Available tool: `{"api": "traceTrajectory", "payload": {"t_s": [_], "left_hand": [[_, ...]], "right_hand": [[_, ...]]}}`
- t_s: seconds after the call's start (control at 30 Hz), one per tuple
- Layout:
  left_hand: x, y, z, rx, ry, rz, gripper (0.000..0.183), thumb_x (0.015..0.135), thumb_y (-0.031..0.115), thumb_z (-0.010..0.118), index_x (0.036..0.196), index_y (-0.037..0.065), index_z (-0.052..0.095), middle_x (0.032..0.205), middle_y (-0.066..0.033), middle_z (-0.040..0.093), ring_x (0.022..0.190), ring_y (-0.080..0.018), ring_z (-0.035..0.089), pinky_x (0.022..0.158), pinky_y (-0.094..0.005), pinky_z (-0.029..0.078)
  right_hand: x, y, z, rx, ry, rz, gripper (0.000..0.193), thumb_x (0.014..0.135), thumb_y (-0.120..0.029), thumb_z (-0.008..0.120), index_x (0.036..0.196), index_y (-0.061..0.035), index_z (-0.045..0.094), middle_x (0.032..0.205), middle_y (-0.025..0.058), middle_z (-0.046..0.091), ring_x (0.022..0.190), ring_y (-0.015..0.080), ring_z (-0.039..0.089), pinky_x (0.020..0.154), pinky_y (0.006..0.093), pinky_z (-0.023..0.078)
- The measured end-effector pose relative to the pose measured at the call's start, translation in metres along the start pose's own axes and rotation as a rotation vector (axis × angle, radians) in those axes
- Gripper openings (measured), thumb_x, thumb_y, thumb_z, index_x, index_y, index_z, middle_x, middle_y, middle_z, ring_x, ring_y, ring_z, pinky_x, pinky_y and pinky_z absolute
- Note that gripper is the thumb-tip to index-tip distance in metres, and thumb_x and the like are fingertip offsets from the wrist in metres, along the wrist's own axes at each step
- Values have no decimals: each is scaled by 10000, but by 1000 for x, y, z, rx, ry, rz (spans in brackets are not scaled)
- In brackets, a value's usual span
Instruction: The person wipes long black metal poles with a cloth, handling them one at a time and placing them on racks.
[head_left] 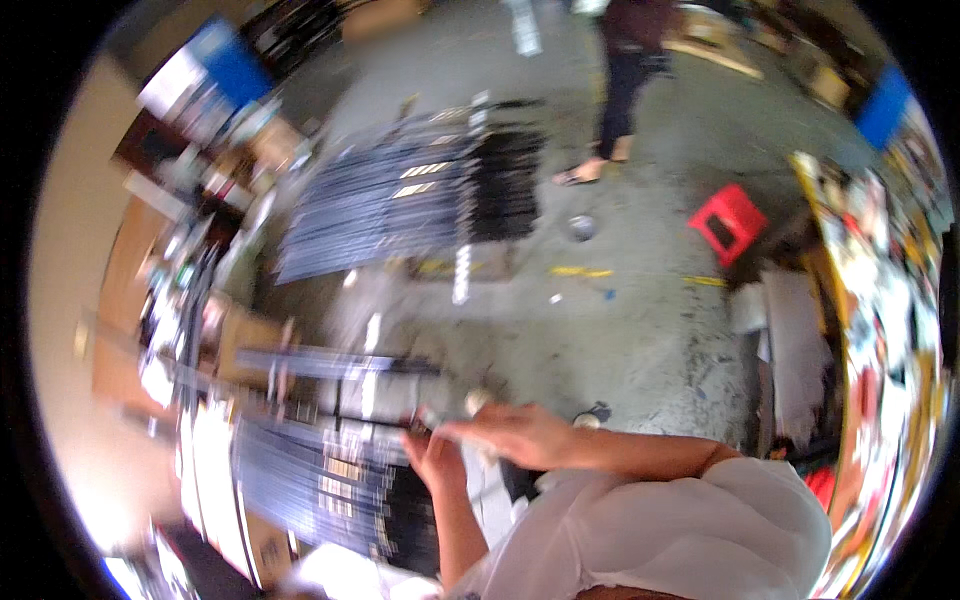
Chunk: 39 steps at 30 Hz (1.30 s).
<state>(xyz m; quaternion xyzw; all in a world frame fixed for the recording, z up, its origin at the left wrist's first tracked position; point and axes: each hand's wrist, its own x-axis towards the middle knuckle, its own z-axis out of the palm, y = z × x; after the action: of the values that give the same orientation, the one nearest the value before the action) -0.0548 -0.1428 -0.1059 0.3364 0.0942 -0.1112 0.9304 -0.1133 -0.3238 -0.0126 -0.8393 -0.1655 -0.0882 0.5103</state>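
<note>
My left hand (438,464) is raised at the lower middle, fingers closed and fingertips up. My right hand (525,434) reaches in from the right, its closed fingers meeting the left fingertips. Whatever sits between them is small and smeared by motion; a thin dark line runs left from the fingertips. Just left of and below the hands lies a stack of long dark strips (300,485) with pale bands across it and black ends. Beyond it, further strips (310,362) lie across a support.
On the floor ahead is a wide pile of dark strips (370,205). A person (622,90) stands behind it. A red stool (728,224) is at right, near a cluttered bench (860,300). Boxes (270,140) crowd the left side. A small round container (581,228) sits on the floor.
</note>
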Motion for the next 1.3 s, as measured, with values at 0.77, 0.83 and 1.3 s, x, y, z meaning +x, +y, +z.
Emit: {"api": "traceTrajectory", "payload": {"t_s": [0.77,0.83,1.3], "left_hand": [[-38,111,229,30,-453,331,186,955,232,433,1119,144,433,693,17,361,542,-75,317,473,-218,271],[-40,107,235,43,-487,288,181,955,223,432,1118,144,434,683,19,356,531,-72,311,459,-212,259],[-93,23,213,328,-272,223,260,959,218,403,1208,164,349,639,6,342,428,-64,294,369,-209,251]], "right_hand": [[-47,-74,-51,162,331,-184,424,768,72,468,1158,-56,577,1063,117,632,791,243,634,686,282,480],[-47,-73,-54,153,351,-203,418,772,70,470,1158,-53,576,1067,116,631,816,247,638,701,282,482],[-50,-47,-30,352,444,26,357,809,-87,596,1121,-6,440,917,164,621,840,293,641,705,345,496]]}}
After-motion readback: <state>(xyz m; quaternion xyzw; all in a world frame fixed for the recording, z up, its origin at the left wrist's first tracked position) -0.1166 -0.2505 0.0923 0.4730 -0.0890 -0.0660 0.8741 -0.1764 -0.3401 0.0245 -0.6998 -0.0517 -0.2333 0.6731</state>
